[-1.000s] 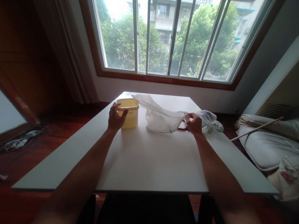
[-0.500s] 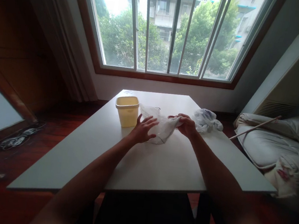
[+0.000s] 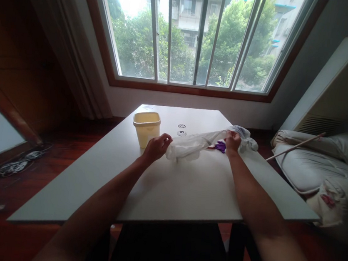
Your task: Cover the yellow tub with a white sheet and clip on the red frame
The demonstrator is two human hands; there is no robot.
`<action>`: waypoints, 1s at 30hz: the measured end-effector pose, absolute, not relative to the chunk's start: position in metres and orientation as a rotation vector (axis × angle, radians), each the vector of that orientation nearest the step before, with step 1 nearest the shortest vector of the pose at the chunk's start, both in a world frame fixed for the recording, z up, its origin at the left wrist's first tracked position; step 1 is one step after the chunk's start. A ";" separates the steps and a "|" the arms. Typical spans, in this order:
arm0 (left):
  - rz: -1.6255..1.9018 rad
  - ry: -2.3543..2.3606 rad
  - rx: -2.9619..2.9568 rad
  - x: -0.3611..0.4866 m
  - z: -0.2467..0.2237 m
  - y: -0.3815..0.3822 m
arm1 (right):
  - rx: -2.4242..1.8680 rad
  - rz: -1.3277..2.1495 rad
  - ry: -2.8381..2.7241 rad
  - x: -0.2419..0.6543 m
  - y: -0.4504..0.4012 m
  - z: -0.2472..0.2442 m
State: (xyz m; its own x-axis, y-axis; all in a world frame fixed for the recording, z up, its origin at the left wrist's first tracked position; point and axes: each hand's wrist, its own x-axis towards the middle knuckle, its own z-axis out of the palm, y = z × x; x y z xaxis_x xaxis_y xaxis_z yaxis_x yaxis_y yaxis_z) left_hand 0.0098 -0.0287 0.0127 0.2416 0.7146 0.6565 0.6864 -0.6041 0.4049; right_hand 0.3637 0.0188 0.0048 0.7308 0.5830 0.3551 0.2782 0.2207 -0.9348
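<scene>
A thin white plastic bag (image 3: 192, 146) is stretched sideways above the table between my two hands. My left hand (image 3: 157, 146) is closed on its left end, just right of a pale yellow bin (image 3: 146, 128). At the other end, my right hand (image 3: 232, 142) pinches the bag, in front of a bundled white bag (image 3: 247, 139). Something purple (image 3: 220, 146) lies beside my right fingers, partly covered; its kind I cannot make out. Behind the stretched bag, small dark ring-like items (image 3: 181, 129) lie on the table.
The white table (image 3: 182, 194) has angled edges left and right. A padded cream seat (image 3: 301, 168) with a stick (image 3: 296, 146) across it stands to the right. White cables (image 3: 21, 163) lie on the floor at left. A window (image 3: 191, 36) is ahead.
My left hand has gone from spread fingers to closed on the bag. My right hand has moved right, drawing the bag out lengthwise. The purple thing and the dark rings now show.
</scene>
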 end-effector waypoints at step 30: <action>0.994 1.374 2.494 -0.005 0.000 -0.015 | -1.328 0.183 -1.304 0.322 -0.003 0.013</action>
State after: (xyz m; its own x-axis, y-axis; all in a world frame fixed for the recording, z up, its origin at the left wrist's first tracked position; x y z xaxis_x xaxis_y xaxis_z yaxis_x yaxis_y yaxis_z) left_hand -0.0047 -0.0148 0.0000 0.3700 0.7920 0.4856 0.7093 -0.5784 0.4029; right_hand 0.3220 -0.0029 0.0135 0.3583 0.7348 0.5759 0.5474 0.3344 -0.7672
